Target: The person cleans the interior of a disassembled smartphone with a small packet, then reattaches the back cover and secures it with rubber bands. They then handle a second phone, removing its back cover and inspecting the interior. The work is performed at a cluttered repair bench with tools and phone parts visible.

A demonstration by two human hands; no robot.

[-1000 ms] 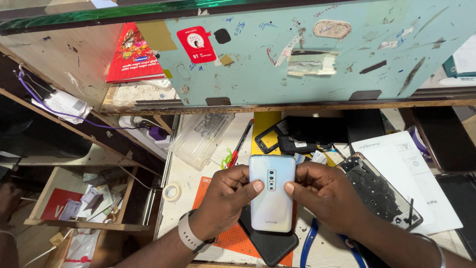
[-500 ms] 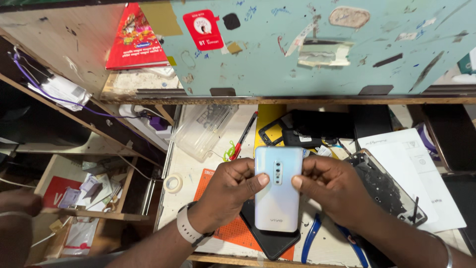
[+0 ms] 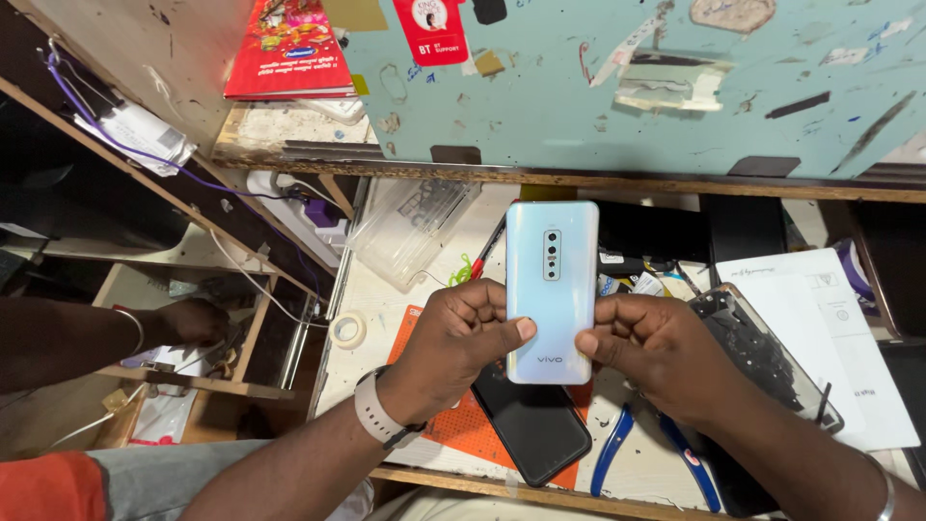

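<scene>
I hold a pale blue-white smartphone (image 3: 551, 289) upright with its back and camera strip facing me. My left hand (image 3: 453, 342), with a light watch strap on the wrist, pinches its lower left edge. My right hand (image 3: 656, 352) grips its lower right edge. Under the hands a black phone (image 3: 531, 429) lies flat on an orange mat (image 3: 453, 429).
An opened phone body (image 3: 762, 352) and white papers (image 3: 839, 338) lie to the right, blue-handled pliers (image 3: 666, 453) near the front edge. A clear plastic box (image 3: 410, 232), a tape roll (image 3: 347, 330) and a red-handled tool (image 3: 487, 251) sit left. Another person's hand (image 3: 188, 323) reaches into the left shelf.
The smartphone has been lifted higher and closer to the camera, with both hands sliding down to its lower edges. The other person's hand has come into the left shelf.
</scene>
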